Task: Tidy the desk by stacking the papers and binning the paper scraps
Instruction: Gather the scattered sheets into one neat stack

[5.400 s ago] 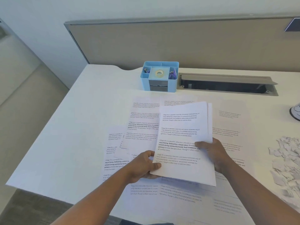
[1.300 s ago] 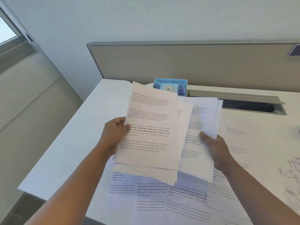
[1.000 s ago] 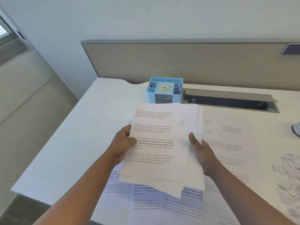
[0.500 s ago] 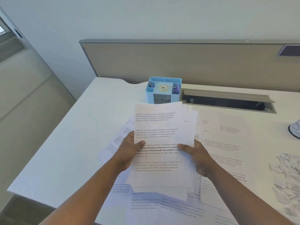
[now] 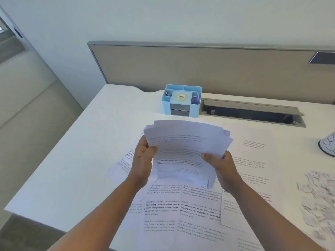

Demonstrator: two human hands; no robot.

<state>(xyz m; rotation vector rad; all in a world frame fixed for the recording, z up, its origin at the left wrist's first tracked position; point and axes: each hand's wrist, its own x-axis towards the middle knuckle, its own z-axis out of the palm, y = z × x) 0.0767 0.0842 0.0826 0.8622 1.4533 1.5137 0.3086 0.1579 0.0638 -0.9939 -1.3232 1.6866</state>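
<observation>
Papers (image 5: 183, 153) gathered so far form a bowed sheaf held above the middle of the desk (image 5: 87, 160), its long axis running away from the person toward the far edge. The left hand (image 5: 144, 160) pinches the sheaf's left edge, thumb on top and fingers curled beneath; the right hand (image 5: 220, 164) pinches the right edge the same way. The sheets are fanned and uneven at the top, so the step in hand looks like squaring them up. More loose sheets (image 5: 183, 209) lie flat on the desk directly under and nearer than the sheaf, with others toward the right edge, about equally within reach of either hand. Scraps (image 5: 319, 198) sit in a pile at the right edge, nearer the right hand and well apart from the sheaf. An organizer (image 5: 181, 100) stands by the far edge.
</observation>
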